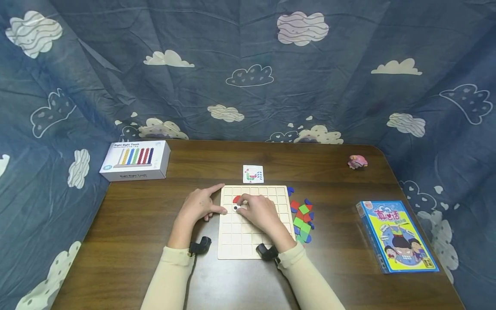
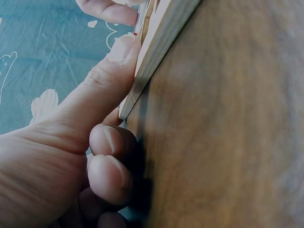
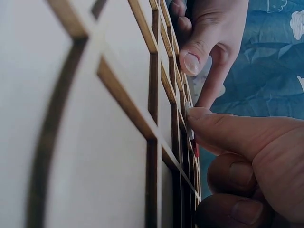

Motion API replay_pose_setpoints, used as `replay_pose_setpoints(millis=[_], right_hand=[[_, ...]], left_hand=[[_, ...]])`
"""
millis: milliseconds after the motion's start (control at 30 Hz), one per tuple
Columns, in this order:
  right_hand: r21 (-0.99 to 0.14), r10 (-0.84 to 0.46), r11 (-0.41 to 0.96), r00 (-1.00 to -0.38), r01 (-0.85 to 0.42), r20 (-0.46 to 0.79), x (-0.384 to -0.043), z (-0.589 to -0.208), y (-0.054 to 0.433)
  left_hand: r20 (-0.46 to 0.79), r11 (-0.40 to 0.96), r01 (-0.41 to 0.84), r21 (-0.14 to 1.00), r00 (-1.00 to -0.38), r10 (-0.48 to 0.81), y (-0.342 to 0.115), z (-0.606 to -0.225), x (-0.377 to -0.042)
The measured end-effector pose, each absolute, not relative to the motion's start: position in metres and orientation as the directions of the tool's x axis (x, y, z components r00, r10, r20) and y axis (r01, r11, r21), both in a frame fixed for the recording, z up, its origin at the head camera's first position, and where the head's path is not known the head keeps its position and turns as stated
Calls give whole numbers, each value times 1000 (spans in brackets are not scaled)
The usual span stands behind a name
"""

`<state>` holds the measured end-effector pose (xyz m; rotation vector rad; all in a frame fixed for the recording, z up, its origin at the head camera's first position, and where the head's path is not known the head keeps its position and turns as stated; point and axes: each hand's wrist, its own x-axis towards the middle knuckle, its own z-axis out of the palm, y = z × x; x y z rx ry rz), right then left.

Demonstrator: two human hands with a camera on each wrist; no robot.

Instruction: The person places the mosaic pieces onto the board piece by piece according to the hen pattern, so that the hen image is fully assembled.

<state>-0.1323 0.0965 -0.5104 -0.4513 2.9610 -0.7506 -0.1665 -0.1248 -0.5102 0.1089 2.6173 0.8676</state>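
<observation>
A pale wooden grid board [image 1: 232, 239] lies on the table. My left hand [image 1: 198, 204] is at its left edge, index finger stretched to the far corner and thumb straight on the rim; in the left wrist view the other fingers curl loosely beside it. Over the board's upper left cells, my right hand [image 1: 260, 211] pinches a white tile with a black dot [image 1: 235, 208] between thumb and index finger. Just beyond that tile sits a red rounded piece [image 1: 236, 199]. The right wrist view shows the thumb [image 3: 209, 121] low against the grid, its other fingers curled.
A small picture card [image 1: 253, 174] lies beyond the board. Red, blue and green tiles [image 1: 298, 222] are heaped along its right side. A white box [image 1: 135, 161] stands far left, a yellow and blue box [image 1: 399, 237] lies right, and a pink figurine [image 1: 357, 162] sits far right.
</observation>
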Motion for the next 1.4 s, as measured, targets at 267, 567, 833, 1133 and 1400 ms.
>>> replay_pose_setpoints(millis=[267, 567, 833, 1133, 1400], right_hand=[[-579, -217, 794, -976, -187, 18, -135, -492, 118], [-667, -70, 742, -997, -63, 16, -133, -480, 217], [-611, 22, 782, -986, 121, -166, -124, -496, 299], [-548, 38, 812, -956, 200, -292, -120, -508, 303], [-526, 54, 832, -969, 178, -243, -123, -512, 301]], left_hand=[[-341, 805, -64, 589, -924, 176, -124, -509, -166], [-325, 796, -54, 603, -928, 184, -124, -511, -166], [-326, 784, -64, 617, -928, 181, -126, -510, -164], [-329, 781, -68, 620, -927, 181, -124, -510, -162], [-333, 778, -73, 624, -925, 181, -124, -509, -163]])
